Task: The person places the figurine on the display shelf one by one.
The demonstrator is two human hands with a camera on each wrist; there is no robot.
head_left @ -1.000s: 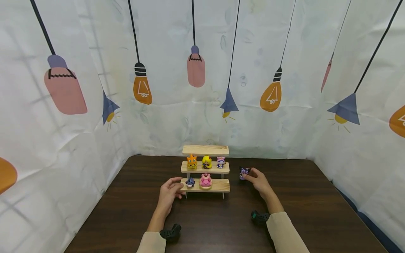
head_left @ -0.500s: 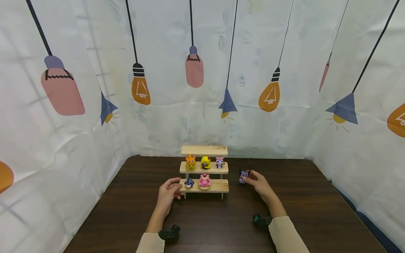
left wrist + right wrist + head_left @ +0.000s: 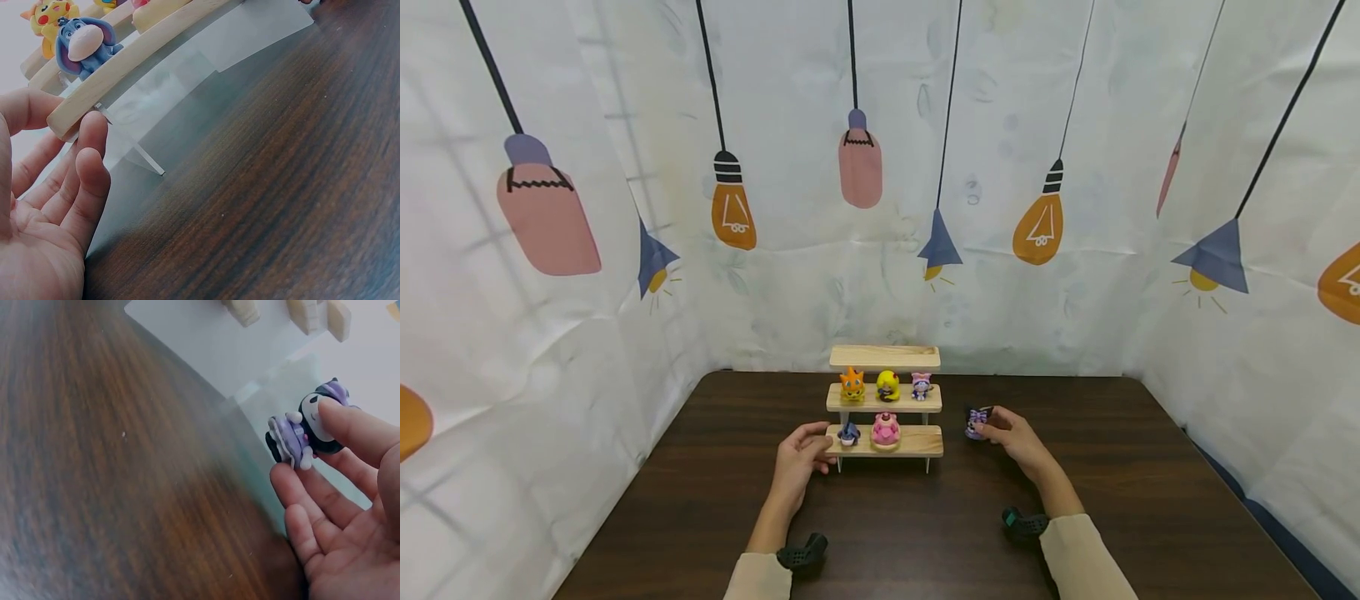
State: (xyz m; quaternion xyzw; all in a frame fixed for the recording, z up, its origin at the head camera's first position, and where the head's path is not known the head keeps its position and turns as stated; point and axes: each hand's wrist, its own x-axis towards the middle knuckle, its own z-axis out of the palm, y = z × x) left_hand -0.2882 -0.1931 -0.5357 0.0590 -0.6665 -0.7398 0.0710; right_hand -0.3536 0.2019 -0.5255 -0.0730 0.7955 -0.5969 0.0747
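A three-tier wooden display stand (image 3: 913,443) stands on the table. My left hand (image 3: 795,463) holds the left end of its lowest tier, the thumb at the board's edge and fingertips beneath, as the left wrist view shows. Close to that hand sits a blue donkey figurine (image 3: 86,47), with a pink figurine (image 3: 885,432) to its right. Right of the stand, my right hand (image 3: 1017,439) pinches a black-and-purple figurine (image 3: 290,437) between thumb and fingers. Its white face is partly behind the thumb in the right wrist view.
On the middle tier stand an orange-and-yellow figurine (image 3: 852,385), a yellow-haired figurine (image 3: 888,387) and a pink-and-white figurine (image 3: 921,386). The top tier (image 3: 884,358) is bare wood. Behind the dark table (image 3: 700,500) hangs a white lamp-print curtain (image 3: 820,308).
The black-and-purple figurine turns slightly in my right fingers while that hand stays about where it was. My left hand keeps its hold on the stand. The head view shifts a little.
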